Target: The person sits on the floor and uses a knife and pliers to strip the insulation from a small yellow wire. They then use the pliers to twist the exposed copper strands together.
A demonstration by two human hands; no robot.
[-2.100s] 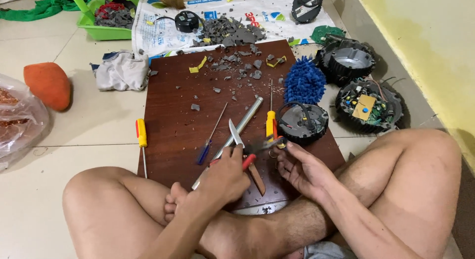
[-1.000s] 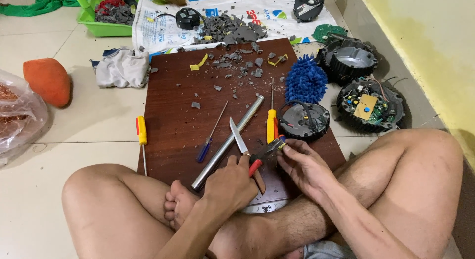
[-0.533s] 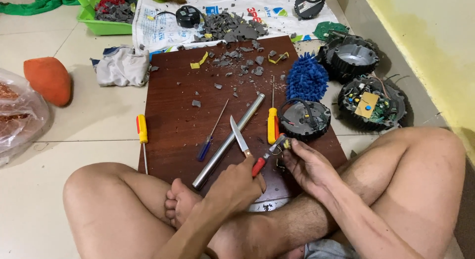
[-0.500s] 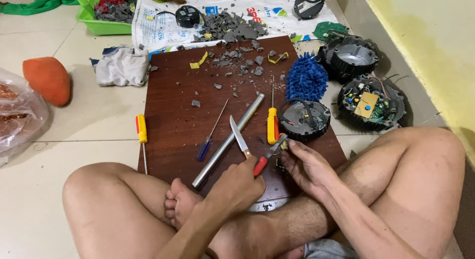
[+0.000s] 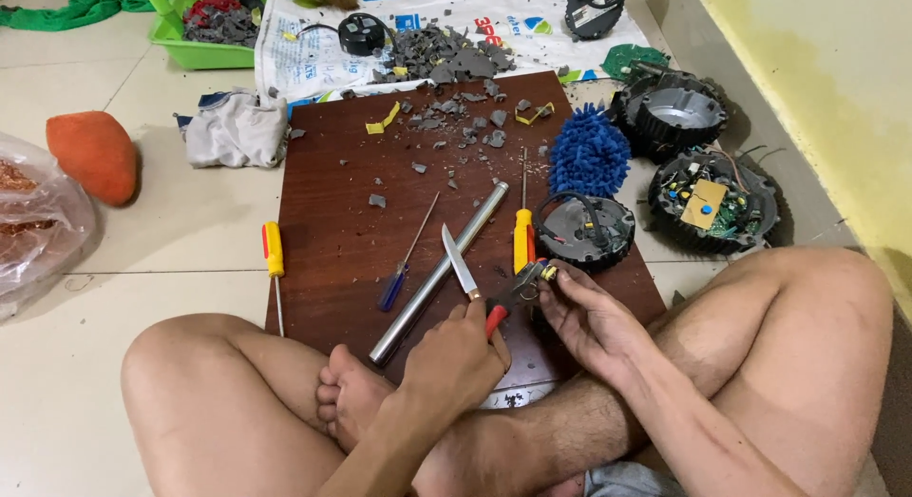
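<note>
Both forearms are bare to the elbow, with no sleeves, watch, rings or gloves in sight. The left hand [image 5: 456, 350] and the right hand [image 5: 589, 316] carry dark grime, heaviest on the right's fingers [image 5: 570, 286]. Both legs are bare too, knees uncovered, and 1 bare foot [image 5: 353, 392] shows without sock or shoe. A scrap of grey-blue shorts [image 5: 622, 480] peeks out at the bottom edge.

White printed sack [image 5: 494, 12] spread flat beyond board; clear plastic bag [image 5: 38, 231] far left.
</note>
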